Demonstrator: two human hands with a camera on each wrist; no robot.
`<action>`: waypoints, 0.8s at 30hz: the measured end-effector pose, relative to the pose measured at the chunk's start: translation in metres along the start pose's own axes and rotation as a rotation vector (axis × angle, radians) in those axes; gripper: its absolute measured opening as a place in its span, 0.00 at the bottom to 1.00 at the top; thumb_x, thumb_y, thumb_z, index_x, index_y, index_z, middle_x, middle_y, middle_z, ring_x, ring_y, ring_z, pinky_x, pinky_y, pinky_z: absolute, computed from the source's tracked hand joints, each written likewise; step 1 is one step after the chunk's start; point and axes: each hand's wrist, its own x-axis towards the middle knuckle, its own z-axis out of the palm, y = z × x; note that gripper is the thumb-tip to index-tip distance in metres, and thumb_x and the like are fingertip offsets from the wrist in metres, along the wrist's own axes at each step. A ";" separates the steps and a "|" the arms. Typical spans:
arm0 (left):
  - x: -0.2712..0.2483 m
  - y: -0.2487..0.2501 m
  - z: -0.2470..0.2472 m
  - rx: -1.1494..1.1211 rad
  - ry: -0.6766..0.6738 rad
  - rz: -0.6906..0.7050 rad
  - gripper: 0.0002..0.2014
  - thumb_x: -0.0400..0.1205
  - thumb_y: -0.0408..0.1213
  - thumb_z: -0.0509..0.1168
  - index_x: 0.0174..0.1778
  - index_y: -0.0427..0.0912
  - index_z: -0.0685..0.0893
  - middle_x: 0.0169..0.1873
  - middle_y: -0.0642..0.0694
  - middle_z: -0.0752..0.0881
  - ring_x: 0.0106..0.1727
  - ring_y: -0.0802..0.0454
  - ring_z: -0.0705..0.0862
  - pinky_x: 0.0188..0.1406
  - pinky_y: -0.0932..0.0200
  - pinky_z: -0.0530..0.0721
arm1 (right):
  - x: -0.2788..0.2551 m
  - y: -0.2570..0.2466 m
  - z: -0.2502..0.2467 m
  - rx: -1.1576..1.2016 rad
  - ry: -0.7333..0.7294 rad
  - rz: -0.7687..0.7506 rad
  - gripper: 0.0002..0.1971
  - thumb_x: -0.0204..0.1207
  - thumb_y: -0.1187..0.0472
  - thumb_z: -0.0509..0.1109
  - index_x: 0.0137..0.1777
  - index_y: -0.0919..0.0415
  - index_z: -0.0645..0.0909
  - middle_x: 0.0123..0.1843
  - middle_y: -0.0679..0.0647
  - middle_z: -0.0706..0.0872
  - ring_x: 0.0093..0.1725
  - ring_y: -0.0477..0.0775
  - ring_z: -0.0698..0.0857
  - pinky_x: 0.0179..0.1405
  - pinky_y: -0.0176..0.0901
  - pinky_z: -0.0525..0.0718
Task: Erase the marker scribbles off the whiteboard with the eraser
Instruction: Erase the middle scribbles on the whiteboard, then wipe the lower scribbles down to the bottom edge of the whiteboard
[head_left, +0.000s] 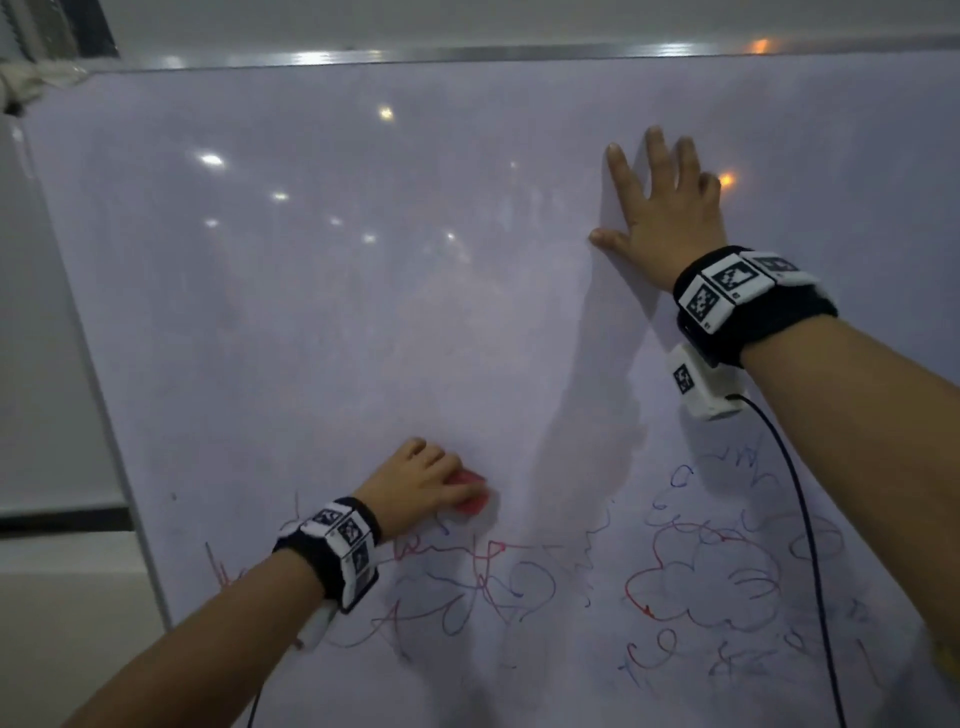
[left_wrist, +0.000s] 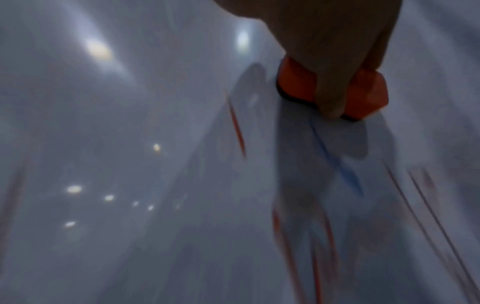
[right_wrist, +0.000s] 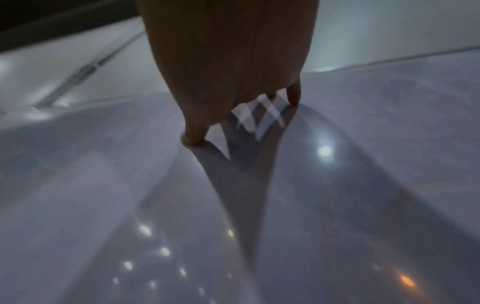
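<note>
The whiteboard (head_left: 415, 312) fills nearly the whole head view, its upper part a smeared pale surface with ceiling lights mirrored in it, bounded by a metal frame (head_left: 519, 52) along the top and left edges. Across its lower part run the marker scribbles (head_left: 701, 561), tangled red and blue loops reaching from near the left edge to the right, densest at lower right. The right hand (head_left: 670, 228) lies flat against the upper right of the board, fingers straight and spread, thumb out to the side, holding nothing; the right wrist view shows its fingertips (right_wrist: 294, 96) touching the glossy surface above their own shadow. The left hand (head_left: 421, 488) is lower and nearer the middle, its fingers curled over the eraser (head_left: 470, 496), a small red block pressed against the board just above the top row of scribbles. In the left wrist view the eraser (left_wrist: 363, 94) shows an orange-red body with a dark pad at its base against the board, a finger (left_wrist: 330, 90) wrapped down over its front, and blurred red and blue strokes just beside it. Each wrist wears a black band (head_left: 753, 306) with black-and-white marker tiles, and a thin dark cable (head_left: 810, 545) hangs from the right one.
</note>
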 end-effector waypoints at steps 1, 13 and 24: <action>0.017 -0.014 -0.012 -0.037 0.055 -0.087 0.21 0.74 0.38 0.55 0.63 0.56 0.74 0.43 0.45 0.76 0.42 0.46 0.71 0.45 0.50 0.65 | -0.007 -0.005 0.001 0.044 0.047 -0.007 0.39 0.79 0.45 0.61 0.83 0.54 0.44 0.83 0.64 0.44 0.81 0.71 0.46 0.76 0.65 0.49; 0.064 -0.067 -0.044 -0.190 0.221 -0.343 0.20 0.71 0.59 0.59 0.46 0.47 0.69 0.34 0.48 0.81 0.32 0.47 0.81 0.45 0.53 0.61 | -0.148 -0.124 0.120 0.328 0.303 -0.338 0.31 0.62 0.56 0.80 0.64 0.57 0.73 0.65 0.59 0.82 0.60 0.60 0.75 0.53 0.53 0.83; 0.022 -0.174 -0.060 -0.024 0.124 -0.305 0.36 0.81 0.66 0.43 0.77 0.43 0.63 0.75 0.35 0.64 0.77 0.40 0.57 0.76 0.48 0.42 | -0.125 -0.148 0.119 0.266 0.446 -0.285 0.15 0.61 0.63 0.80 0.46 0.60 0.81 0.44 0.58 0.85 0.41 0.61 0.82 0.39 0.48 0.81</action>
